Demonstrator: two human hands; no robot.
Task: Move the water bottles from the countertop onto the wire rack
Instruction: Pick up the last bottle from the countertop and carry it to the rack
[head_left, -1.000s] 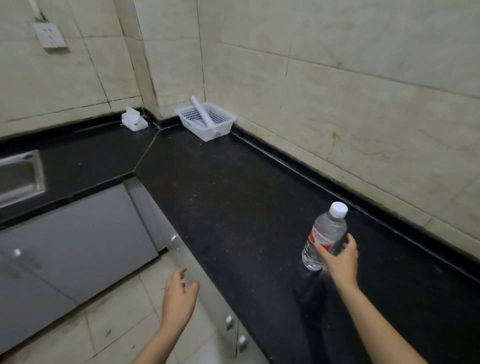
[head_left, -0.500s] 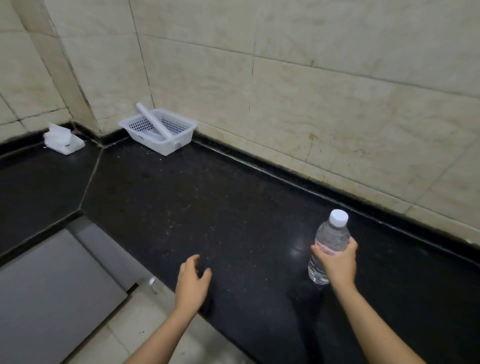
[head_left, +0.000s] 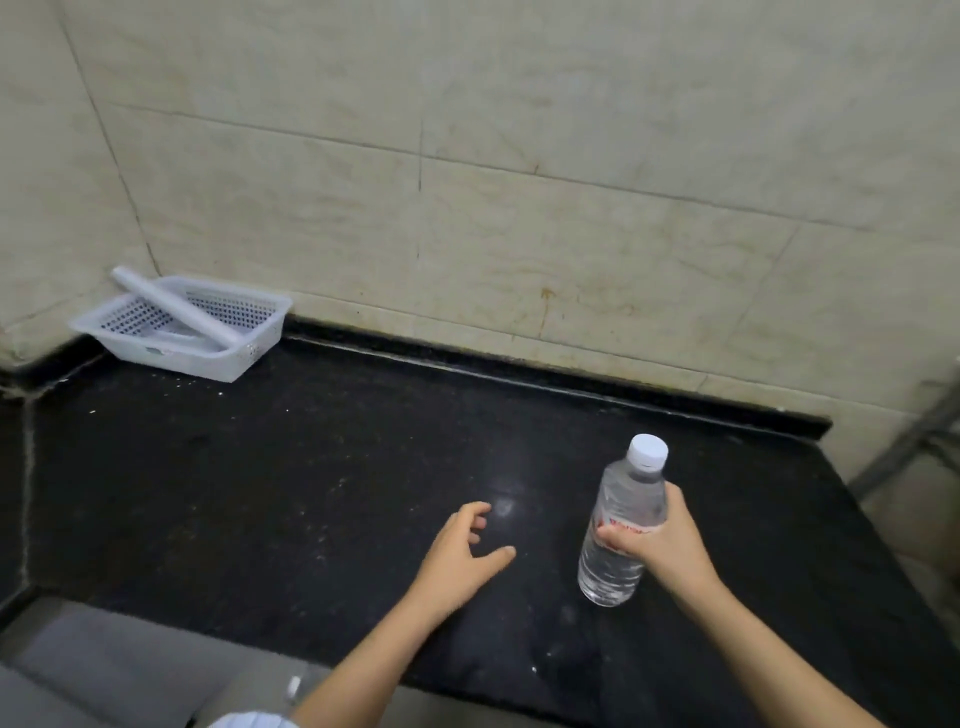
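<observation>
My right hand (head_left: 667, 545) is wrapped around the middle of a clear water bottle (head_left: 626, 499) with a white cap and a red label. The bottle is tilted slightly and held just above the black countertop (head_left: 260, 493). My left hand (head_left: 460, 558) hovers over the countertop to the left of the bottle, fingers loosely spread and holding nothing. A thin grey metal frame (head_left: 904, 447), possibly part of the wire rack, shows at the far right edge past the counter's end.
A white perforated plastic basket (head_left: 244, 332) with a white roll (head_left: 171, 306) lying across it sits in the back left corner. A tiled wall runs behind the counter. The counter ends at the right, and grey cabinet fronts (head_left: 104, 675) lie below its front edge.
The view has swung to the right, bringing the counter's right end and the metal frame into sight. My left hand has come up over the countertop. The right hand keeps its hold on the bottle.
</observation>
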